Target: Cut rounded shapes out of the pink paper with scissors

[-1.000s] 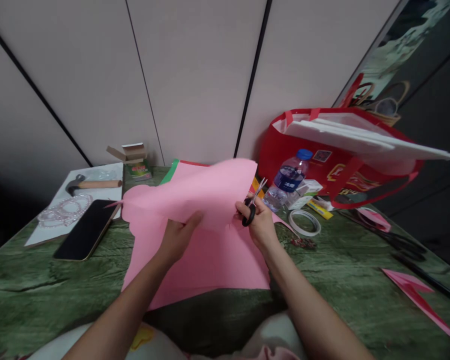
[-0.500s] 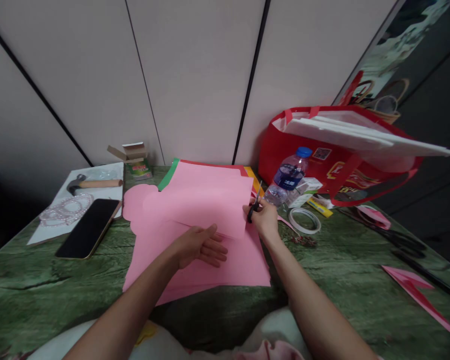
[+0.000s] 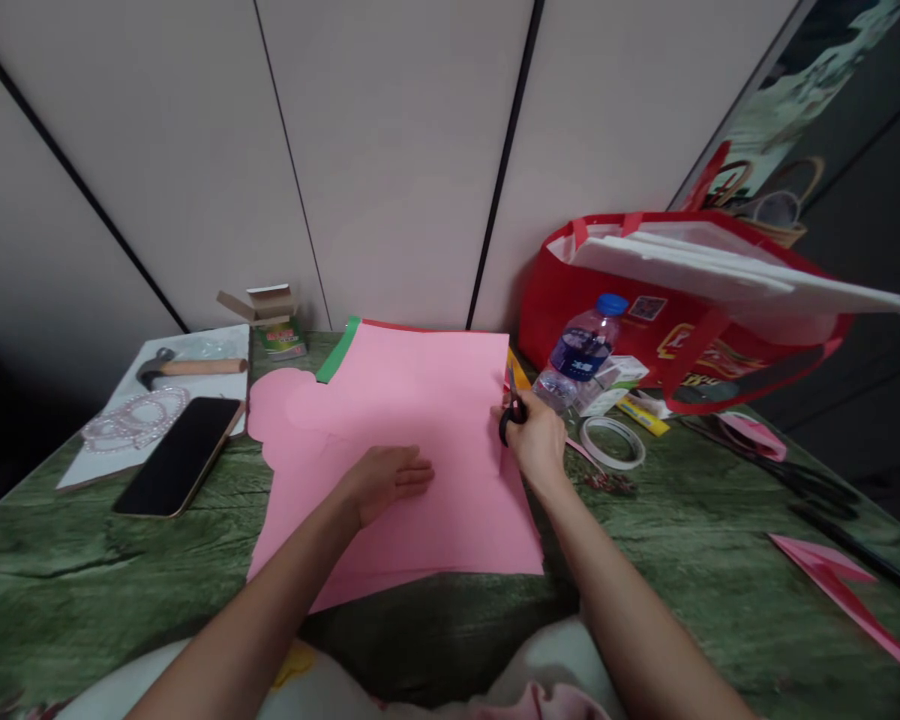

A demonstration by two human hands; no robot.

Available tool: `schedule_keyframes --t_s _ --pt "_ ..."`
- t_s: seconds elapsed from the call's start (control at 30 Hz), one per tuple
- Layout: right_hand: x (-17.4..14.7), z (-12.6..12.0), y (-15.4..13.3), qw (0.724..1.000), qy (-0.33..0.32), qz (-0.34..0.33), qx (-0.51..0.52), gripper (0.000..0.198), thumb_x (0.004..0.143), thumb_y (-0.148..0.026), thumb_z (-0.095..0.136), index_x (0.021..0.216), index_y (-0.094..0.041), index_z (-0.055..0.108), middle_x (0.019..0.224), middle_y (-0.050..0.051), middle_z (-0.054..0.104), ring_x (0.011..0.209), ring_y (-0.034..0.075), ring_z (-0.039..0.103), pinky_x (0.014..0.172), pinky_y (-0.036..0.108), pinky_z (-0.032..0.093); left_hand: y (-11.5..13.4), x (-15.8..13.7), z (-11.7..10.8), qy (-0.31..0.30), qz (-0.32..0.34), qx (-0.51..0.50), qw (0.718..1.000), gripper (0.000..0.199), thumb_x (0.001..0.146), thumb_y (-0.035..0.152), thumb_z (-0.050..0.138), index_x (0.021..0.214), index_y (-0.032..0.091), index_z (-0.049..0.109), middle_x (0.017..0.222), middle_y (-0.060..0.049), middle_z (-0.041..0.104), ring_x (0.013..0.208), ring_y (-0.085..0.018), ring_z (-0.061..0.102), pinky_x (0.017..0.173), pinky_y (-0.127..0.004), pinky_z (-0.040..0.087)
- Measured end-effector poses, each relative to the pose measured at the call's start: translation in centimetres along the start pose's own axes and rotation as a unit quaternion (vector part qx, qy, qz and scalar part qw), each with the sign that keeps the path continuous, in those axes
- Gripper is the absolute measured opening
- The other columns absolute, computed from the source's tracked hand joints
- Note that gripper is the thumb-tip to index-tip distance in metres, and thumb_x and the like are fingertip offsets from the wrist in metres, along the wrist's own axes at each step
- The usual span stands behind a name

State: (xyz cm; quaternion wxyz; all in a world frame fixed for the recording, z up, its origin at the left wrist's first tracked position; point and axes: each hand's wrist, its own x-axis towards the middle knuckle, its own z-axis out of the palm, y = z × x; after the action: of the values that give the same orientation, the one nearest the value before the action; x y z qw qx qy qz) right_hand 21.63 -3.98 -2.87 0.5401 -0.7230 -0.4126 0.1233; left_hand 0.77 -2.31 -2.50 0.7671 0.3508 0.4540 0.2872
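Several pink paper sheets (image 3: 435, 390) lie stacked on the green wood-grain table, with rounded cut shapes sticking out at the left. My left hand (image 3: 388, 482) rests palm down on the pink paper, its fingers stretched out. At the right edge of the stack, my right hand (image 3: 538, 437) is closed around a pair of scissors (image 3: 514, 405) with black handles. The scissor blades point away from me, beside the paper's edge. A green strip (image 3: 339, 352) and a thin red edge show from under the sheets at the back.
On the left lie a phone (image 3: 180, 455), a hammer (image 3: 195, 367) and a bead string (image 3: 135, 420). A small box (image 3: 281, 325) stands behind. To the right are a water bottle (image 3: 581, 345), a tape roll (image 3: 612, 442), a red bag (image 3: 607, 270) and pink scraps (image 3: 840, 590).
The upper pink sheet now lies flatter and straighter on the stack. My left hand has turned palm down onto the paper and shifted slightly left. My right hand still holds the scissors.
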Motion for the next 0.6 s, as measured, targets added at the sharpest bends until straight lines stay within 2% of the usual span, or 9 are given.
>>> schedule_keyframes --t_s 0.13,0.27,0.43,0.6 --pt "0.3 0.4 0.4 0.994 -0.017 0.029 0.107 0.026 0.053 -0.030 0.069 0.075 -0.018 0.063 0.056 -0.001 0.060 0.056 0.019 0.054 0.052 0.028 0.038 -0.1 0.2 -0.1 0.004 -0.002 -0.025 1.000 0.025 0.067 0.024 0.066 0.083 0.007 0.056 0.089 -0.021 0.065 0.083 -0.026 0.064 0.083 -0.042 0.047" --pt "0.4 1.4 0.9 0.965 -0.038 0.079 0.246 0.034 0.055 -0.035 0.070 0.080 -0.015 0.060 0.049 -0.004 0.055 0.041 0.013 0.050 0.041 0.026 0.039 -0.2 0.3 -0.2 -0.004 -0.010 -0.039 0.999 0.026 0.066 0.027 0.068 0.080 0.007 0.058 0.084 -0.021 0.066 0.084 -0.026 0.064 0.085 -0.041 0.046" --pt "0.2 1.9 0.3 0.917 -0.046 0.120 0.377 0.029 0.052 -0.029 0.073 0.074 -0.017 0.058 0.055 -0.005 0.056 0.040 0.009 0.050 0.039 0.023 0.042 -0.1 0.3 0.0 -0.038 -0.004 -0.072 0.997 0.023 0.066 0.027 0.068 0.078 0.008 0.062 0.082 -0.017 0.068 0.082 -0.024 0.064 0.084 -0.039 0.048" --pt "-0.4 1.2 -1.5 0.881 -0.101 0.128 0.444 0.030 0.054 -0.026 0.072 0.080 -0.018 0.059 0.074 0.000 0.063 0.051 0.011 0.056 0.042 0.023 0.045 0.7 0.2 0.5 -0.045 0.045 -0.150 0.987 0.013 0.075 0.023 0.059 0.080 0.012 0.061 0.086 -0.011 0.068 0.086 -0.019 0.064 0.086 -0.032 0.047"
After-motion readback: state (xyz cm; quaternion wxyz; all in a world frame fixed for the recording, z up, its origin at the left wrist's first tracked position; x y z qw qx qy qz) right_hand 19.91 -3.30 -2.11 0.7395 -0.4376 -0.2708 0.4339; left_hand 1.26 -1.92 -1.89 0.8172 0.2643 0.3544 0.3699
